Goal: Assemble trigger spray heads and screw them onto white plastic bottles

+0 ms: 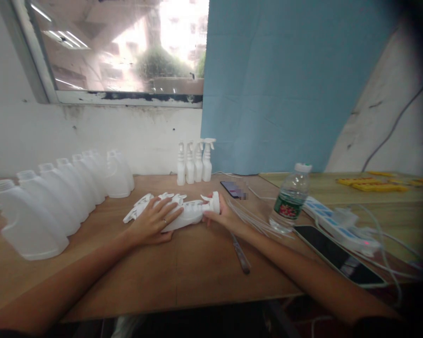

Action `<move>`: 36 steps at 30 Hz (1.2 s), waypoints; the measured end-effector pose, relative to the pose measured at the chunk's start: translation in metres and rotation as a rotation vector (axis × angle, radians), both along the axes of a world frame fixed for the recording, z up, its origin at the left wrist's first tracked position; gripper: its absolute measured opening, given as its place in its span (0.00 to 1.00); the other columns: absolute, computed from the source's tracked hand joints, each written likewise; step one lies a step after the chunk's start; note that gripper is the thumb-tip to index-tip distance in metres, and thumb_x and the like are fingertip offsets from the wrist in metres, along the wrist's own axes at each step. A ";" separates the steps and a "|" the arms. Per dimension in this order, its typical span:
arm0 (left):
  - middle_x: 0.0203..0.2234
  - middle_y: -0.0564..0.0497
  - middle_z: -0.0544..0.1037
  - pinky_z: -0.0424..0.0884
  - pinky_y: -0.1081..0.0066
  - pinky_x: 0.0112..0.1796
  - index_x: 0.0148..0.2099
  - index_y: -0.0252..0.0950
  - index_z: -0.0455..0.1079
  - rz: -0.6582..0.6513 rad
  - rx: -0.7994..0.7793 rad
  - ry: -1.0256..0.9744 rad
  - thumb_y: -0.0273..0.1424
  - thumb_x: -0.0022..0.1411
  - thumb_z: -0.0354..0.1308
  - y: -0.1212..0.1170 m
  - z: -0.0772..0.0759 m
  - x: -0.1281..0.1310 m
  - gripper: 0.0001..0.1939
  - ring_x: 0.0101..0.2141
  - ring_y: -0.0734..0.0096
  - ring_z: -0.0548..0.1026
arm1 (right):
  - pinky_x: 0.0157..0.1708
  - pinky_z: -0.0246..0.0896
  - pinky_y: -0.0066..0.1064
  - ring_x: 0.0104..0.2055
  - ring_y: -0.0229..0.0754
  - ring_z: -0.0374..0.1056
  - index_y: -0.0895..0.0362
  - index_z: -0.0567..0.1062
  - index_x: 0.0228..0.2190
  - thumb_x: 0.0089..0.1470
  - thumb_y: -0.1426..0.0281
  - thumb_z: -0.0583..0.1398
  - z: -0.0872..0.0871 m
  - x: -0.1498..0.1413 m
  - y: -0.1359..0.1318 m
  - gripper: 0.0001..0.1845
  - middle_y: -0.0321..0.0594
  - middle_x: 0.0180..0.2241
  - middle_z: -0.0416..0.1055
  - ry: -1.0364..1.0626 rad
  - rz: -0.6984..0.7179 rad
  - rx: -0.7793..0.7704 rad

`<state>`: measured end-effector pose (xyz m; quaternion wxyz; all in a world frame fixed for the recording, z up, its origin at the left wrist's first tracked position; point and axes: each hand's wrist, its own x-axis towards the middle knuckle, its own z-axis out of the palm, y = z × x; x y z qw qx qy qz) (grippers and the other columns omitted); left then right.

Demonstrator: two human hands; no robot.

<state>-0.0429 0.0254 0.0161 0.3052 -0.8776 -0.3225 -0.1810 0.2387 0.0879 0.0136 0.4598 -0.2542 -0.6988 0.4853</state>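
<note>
A white spray bottle (pixel 191 213) lies tipped on its side just above the table, its neck toward the right. Draped over its body, my left hand (pixel 154 220) grips it with fingers slightly spread; a ring shows on one finger. At the neck end, my right hand (pixel 224 215) is closed round the white trigger spray head (pixel 215 203), with the thumb at the near side. Whether the head is fully seated on the neck I cannot tell. Several loose white trigger heads (pixel 139 207) lie beyond and left of my left hand, partly covered by it.
Large translucent bottles (pixel 35 220) without caps stand in a row at left. Several white spray bottles (pixel 199 164) stand upright against the wall. To the right are thin clear tubes (pixel 257 219), a knife (pixel 241 256), a water bottle (pixel 289 202), phones (pixel 338 253) and a power strip (pixel 333 225).
</note>
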 end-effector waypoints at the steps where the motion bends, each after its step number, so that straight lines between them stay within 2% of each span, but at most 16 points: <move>1: 0.60 0.39 0.66 0.52 0.45 0.57 0.68 0.36 0.53 0.000 -0.003 0.001 0.39 0.60 0.54 0.000 0.000 0.000 0.36 0.60 0.44 0.59 | 0.16 0.59 0.25 0.16 0.36 0.67 0.51 0.59 0.41 0.47 0.61 0.68 0.000 0.000 0.000 0.26 0.25 0.20 0.70 -0.001 -0.001 -0.002; 4: 0.60 0.40 0.66 0.52 0.45 0.57 0.68 0.36 0.52 -0.004 -0.007 0.000 0.40 0.60 0.54 0.000 0.000 0.000 0.36 0.60 0.44 0.59 | 0.14 0.56 0.25 0.14 0.35 0.64 0.51 0.59 0.40 0.50 0.61 0.66 0.000 0.000 0.000 0.23 0.24 0.19 0.70 0.005 -0.011 -0.006; 7: 0.60 0.39 0.66 0.52 0.45 0.57 0.68 0.36 0.52 -0.006 -0.010 -0.001 0.40 0.60 0.54 0.000 0.001 0.000 0.36 0.60 0.43 0.59 | 0.17 0.59 0.26 0.17 0.36 0.67 0.51 0.59 0.41 0.47 0.62 0.68 0.000 -0.001 0.000 0.26 0.26 0.22 0.72 0.013 -0.004 -0.010; 11: 0.59 0.38 0.66 0.53 0.45 0.57 0.68 0.36 0.52 -0.013 -0.010 -0.001 0.40 0.61 0.54 -0.001 0.001 0.001 0.36 0.59 0.43 0.60 | 0.14 0.56 0.25 0.13 0.34 0.64 0.51 0.59 0.39 0.51 0.61 0.66 0.000 -0.001 -0.001 0.22 0.25 0.21 0.70 0.024 -0.019 -0.021; 15: 0.59 0.38 0.67 0.53 0.45 0.56 0.68 0.36 0.52 -0.021 -0.004 -0.002 0.38 0.60 0.54 -0.001 0.002 0.001 0.36 0.59 0.43 0.60 | 0.24 0.66 0.30 0.24 0.40 0.73 0.51 0.60 0.42 0.43 0.64 0.70 0.002 -0.001 -0.002 0.30 0.30 0.28 0.75 0.032 -0.006 -0.034; 20: 0.59 0.37 0.66 0.53 0.45 0.56 0.68 0.35 0.51 -0.021 0.000 -0.004 0.40 0.61 0.54 -0.001 0.002 0.001 0.36 0.59 0.43 0.60 | 0.22 0.59 0.29 0.19 0.37 0.66 0.53 0.64 0.41 0.44 0.66 0.70 0.003 0.001 -0.003 0.26 0.26 0.20 0.71 0.044 -0.050 -0.019; 26: 0.58 0.36 0.66 0.52 0.44 0.56 0.68 0.34 0.51 -0.028 -0.001 0.010 0.42 0.62 0.53 -0.002 0.000 0.002 0.36 0.58 0.42 0.61 | 0.19 0.54 0.28 0.19 0.36 0.60 0.53 0.67 0.40 0.46 0.64 0.69 -0.001 -0.003 -0.005 0.22 0.27 0.20 0.69 0.090 -0.113 -0.022; 32: 0.58 0.36 0.67 0.51 0.43 0.56 0.68 0.33 0.50 -0.040 -0.007 -0.007 0.41 0.62 0.53 -0.003 0.000 0.002 0.37 0.57 0.41 0.62 | 0.18 0.54 0.28 0.20 0.36 0.60 0.54 0.69 0.39 0.46 0.64 0.69 -0.003 -0.005 -0.007 0.19 0.29 0.20 0.68 0.120 -0.122 -0.022; 36: 0.57 0.37 0.68 0.52 0.44 0.56 0.68 0.34 0.51 -0.055 -0.011 -0.058 0.40 0.60 0.55 -0.004 0.004 0.003 0.37 0.57 0.43 0.62 | 0.20 0.59 0.29 0.19 0.36 0.61 0.54 0.69 0.41 0.46 0.65 0.69 0.002 -0.006 -0.009 0.21 0.29 0.20 0.69 0.168 -0.054 -0.034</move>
